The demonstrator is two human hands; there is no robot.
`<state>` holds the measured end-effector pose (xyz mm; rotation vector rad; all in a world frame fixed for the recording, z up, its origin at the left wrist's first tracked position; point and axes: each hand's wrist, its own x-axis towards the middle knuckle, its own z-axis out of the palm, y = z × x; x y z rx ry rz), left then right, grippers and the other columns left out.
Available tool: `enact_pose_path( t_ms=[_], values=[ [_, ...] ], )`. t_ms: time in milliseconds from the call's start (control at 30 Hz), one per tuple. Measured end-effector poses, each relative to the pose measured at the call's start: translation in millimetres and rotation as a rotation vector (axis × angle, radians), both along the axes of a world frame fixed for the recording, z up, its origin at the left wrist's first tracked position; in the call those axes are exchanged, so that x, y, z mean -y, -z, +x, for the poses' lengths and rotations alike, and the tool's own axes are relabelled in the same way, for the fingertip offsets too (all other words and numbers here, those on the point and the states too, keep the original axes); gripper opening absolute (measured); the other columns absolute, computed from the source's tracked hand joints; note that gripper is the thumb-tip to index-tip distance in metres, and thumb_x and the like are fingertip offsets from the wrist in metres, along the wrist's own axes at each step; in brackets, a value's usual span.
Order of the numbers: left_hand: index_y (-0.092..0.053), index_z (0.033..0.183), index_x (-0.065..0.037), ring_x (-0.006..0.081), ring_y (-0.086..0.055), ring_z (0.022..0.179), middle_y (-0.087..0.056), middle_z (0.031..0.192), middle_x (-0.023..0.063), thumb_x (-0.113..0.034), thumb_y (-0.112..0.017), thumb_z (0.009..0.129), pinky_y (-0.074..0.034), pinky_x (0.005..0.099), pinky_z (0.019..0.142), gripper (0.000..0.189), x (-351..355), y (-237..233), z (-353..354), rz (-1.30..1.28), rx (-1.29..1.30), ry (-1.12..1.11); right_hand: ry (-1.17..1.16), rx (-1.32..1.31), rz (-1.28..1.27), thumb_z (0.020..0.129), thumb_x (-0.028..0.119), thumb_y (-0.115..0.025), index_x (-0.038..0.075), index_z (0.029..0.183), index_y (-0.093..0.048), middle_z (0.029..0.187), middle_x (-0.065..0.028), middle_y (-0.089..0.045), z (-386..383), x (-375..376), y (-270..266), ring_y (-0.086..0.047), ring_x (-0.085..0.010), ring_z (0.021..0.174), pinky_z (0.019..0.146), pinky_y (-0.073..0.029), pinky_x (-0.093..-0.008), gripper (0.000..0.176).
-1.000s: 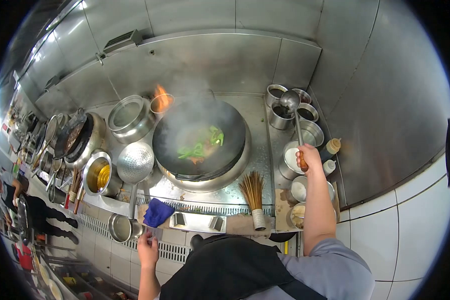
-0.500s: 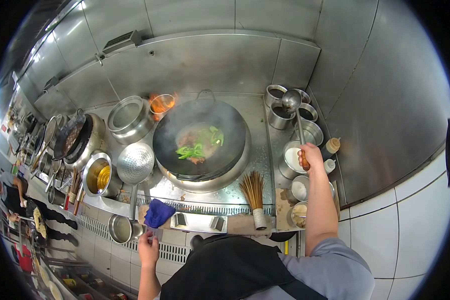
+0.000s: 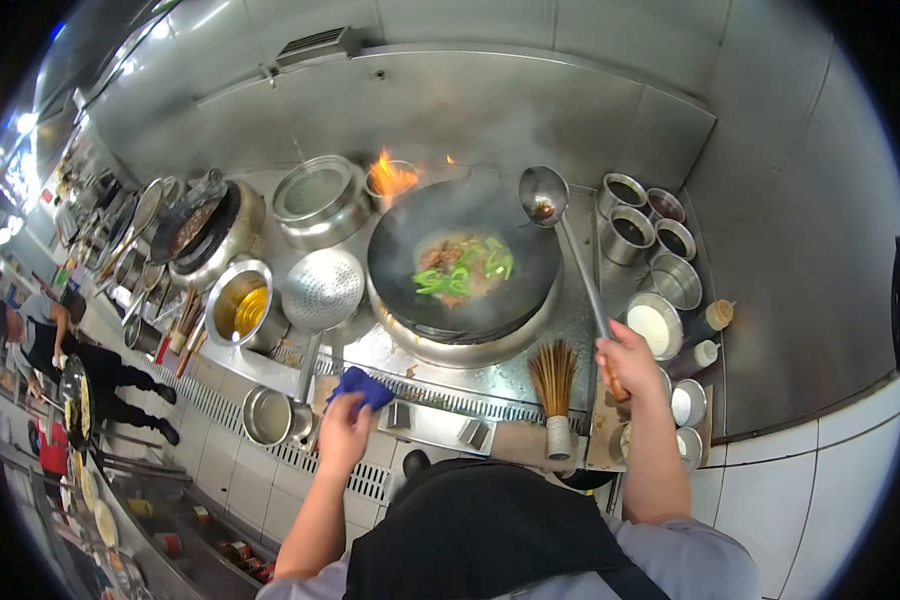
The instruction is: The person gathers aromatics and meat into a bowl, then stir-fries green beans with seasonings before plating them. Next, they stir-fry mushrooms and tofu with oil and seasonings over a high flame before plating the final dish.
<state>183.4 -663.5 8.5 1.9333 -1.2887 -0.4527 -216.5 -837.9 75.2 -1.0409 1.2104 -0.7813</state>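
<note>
My right hand (image 3: 630,362) is closed around the wooden handle of a ladle (image 3: 545,195), whose bowl is over the right rim of the wok and holds a little dark liquid. In the steaming wok (image 3: 400,235) lie green pepper pieces (image 3: 457,280) and browned meat (image 3: 445,258). My left hand (image 3: 344,428) is at the lower edge of a crumpled blue cloth (image 3: 363,386) on the stove's front edge; whether its fingers grip the cloth is not clear. A perforated skimmer (image 3: 323,290) rests left of the wok.
Flames (image 3: 392,176) rise behind the wok. A pot of oil (image 3: 242,305) stands left, a bamboo brush (image 3: 553,380) at the front. Seasoning containers (image 3: 654,325) line the right side. Another person (image 3: 55,335) holds a pan at far left.
The ladle has moved left from the seasoning containers to the wok's rim. My left hand has come up to the blue cloth. The camera view has shifted.
</note>
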Motion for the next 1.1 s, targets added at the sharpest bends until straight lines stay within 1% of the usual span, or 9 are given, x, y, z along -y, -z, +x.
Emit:
enact_pose_path(
  t_ms=[200,400,467,600,700,800,900,1000,1100],
  values=[
    [-0.063,0.101,0.0,0.0349,-0.058,0.097,-0.063,0.096,0.0165,-0.011,-0.061,0.08,-0.045,0.0414,0.089,0.023,97.5,-24.5,-40.5,-0.344,0.294,0.301,-0.194,-0.219,-0.032,0.086,0.013,-0.053,0.003,0.129,-0.047,0.066,-0.0053,-0.056,90.2,-5.9,56.4,-0.052,-0.0161,0.043,0.042,-0.044,-0.0318,0.045],
    [-0.064,0.09,0.001,0.0306,-0.058,0.097,-0.063,0.098,0.0154,-0.018,-0.058,0.081,-0.045,0.0405,0.085,0.021,145.2,-19.1,-51.0,-0.014,0.574,0.577,-0.259,-0.45,-0.291,0.087,0.009,-0.053,0.006,0.137,-0.041,0.062,-0.0022,-0.051,96.1,-63.8,42.2,-0.048,-0.0116,0.043,0.042,-0.04,-0.0293,0.052],
    [-0.064,0.079,-0.004,0.0279,-0.062,0.088,-0.065,0.09,0.0141,-0.025,-0.056,0.084,-0.046,0.0406,0.078,0.023,155.7,-7.9,-55.1,-0.078,0.636,0.574,-0.277,-0.335,-0.01,0.086,0.01,-0.054,0.006,0.137,-0.04,0.062,-0.0033,-0.053,101.5,-55.7,14.3,-0.05,-0.0118,0.046,0.045,-0.042,-0.0295,0.053],
    [-0.066,0.072,-0.007,0.0291,-0.064,0.065,-0.065,0.067,0.01,-0.032,-0.056,0.085,-0.048,0.0407,0.067,0.03,162.7,3.6,-62.8,-0.033,0.692,0.594,-0.306,-0.789,-0.379,0.083,0.015,-0.055,0.001,0.134,-0.04,0.073,-0.0173,-0.059,103.5,-54.8,21.1,-0.06,-0.0304,0.065,0.066,-0.048,-0.0393,0.055],
    [-0.065,0.071,-0.005,0.0333,-0.064,0.064,-0.065,0.067,0.0138,-0.036,-0.058,0.084,-0.05,0.0423,0.062,0.034,151.8,-7.4,-62.6,-0.048,0.633,0.645,-0.269,-0.745,-0.503,0.085,0.013,-0.054,0.003,0.135,-0.04,0.069,-0.013,-0.057,94.1,-55.8,-3.2,-0.056,-0.0254,0.054,0.055,-0.046,-0.0367,0.052],
    [-0.065,0.07,-0.006,0.0327,-0.064,0.063,-0.065,0.067,0.0145,-0.035,-0.059,0.083,-0.05,0.0425,0.062,0.032,172.3,3.6,-55.1,0.028,0.618,0.64,-0.215,0.194,0.172,0.088,0.008,-0.05,0.008,0.136,-0.043,0.065,-0.0018,-0.051,77.9,-57.5,-7.7,-0.044,-0.01,0.042,0.038,-0.035,-0.0256,0.048],
    [-0.064,0.068,-0.004,0.0345,-0.063,0.064,-0.064,0.068,0.0156,-0.035,-0.059,0.083,-0.049,0.0435,0.063,0.034,166.5,-0.1,-55.3,-0.106,0.647,0.613,-0.11,-0.664,-0.528,0.088,0.009,-0.052,0.006,0.136,-0.041,0.065,-0.0036,-0.052,93.3,-57.2,58.6,-0.045,-0.0113,0.042,0.04,-0.037,-0.0257,0.05],
    [-0.064,0.068,-0.004,0.0351,-0.063,0.066,-0.064,0.068,0.0161,-0.035,-0.059,0.083,-0.049,0.0435,0.066,0.035,175.4,10.9,-55.7,-0.007,0.605,0.624,0.003,0.182,0.038,0.088,0.009,-0.052,0.005,0.131,-0.045,0.064,-0.0032,-0.053,79.6,-50.2,33.9,-0.049,-0.0118,0.043,0.041,-0.039,-0.0246,0.044],
    [-0.065,0.069,-0.005,0.0324,-0.063,0.067,-0.064,0.069,0.0154,-0.034,-0.059,0.083,-0.048,0.0426,0.067,0.033,166.8,6.6,-58.1,-0.068,0.657,0.59,0.19,0.307,0.057,0.088,0.011,-0.053,0.005,0.126,-0.045,0.063,-0.0031,-0.051,36.7,-41.2,5.1,-0.046,-0.0123,0.039,0.035,-0.037,-0.0255,0.039]
  ],
)
